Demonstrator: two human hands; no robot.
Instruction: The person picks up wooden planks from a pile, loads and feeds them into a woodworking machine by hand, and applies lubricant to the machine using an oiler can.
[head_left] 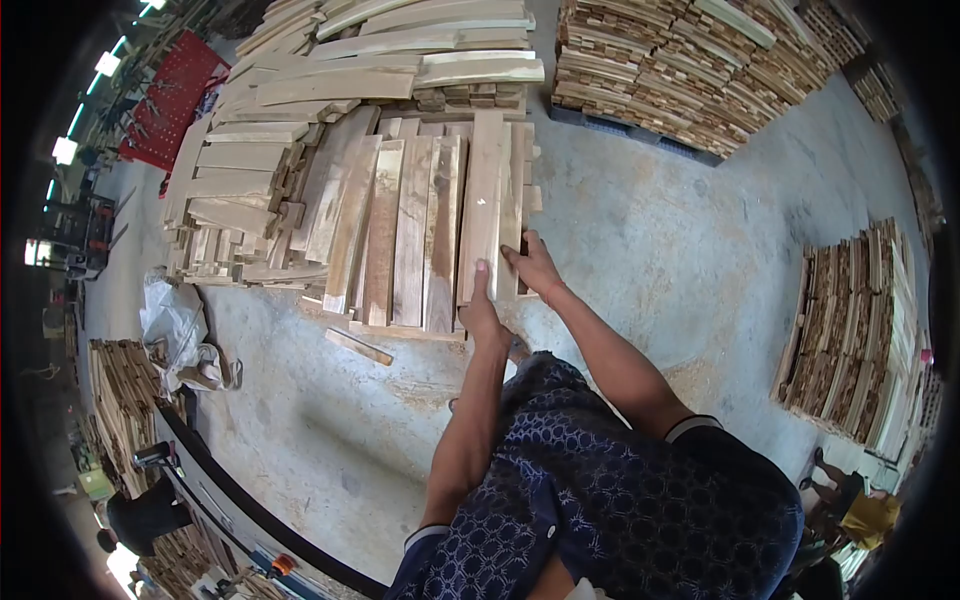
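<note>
My left hand (482, 318) grips the near end of a pale wooden board (484, 190), its thumb on top. My right hand (536, 265) is closed on the edge of a narrower board (510, 215) just to the right, with fingers over its side. Both boards lie lengthwise away from me on the right side of a low stack. More boards of that stack (412, 220) lie side by side to the left, one with a dark brown streak (441, 220). The undersides of both hands are hidden.
Crosswise boards (340, 75) are piled behind. A pallet stack (660, 70) stands at the back right, another stack (845, 330) at the right. A loose strip (358, 346) and a white sack (175, 320) lie on the floor. Other people (150, 518) are at the edges.
</note>
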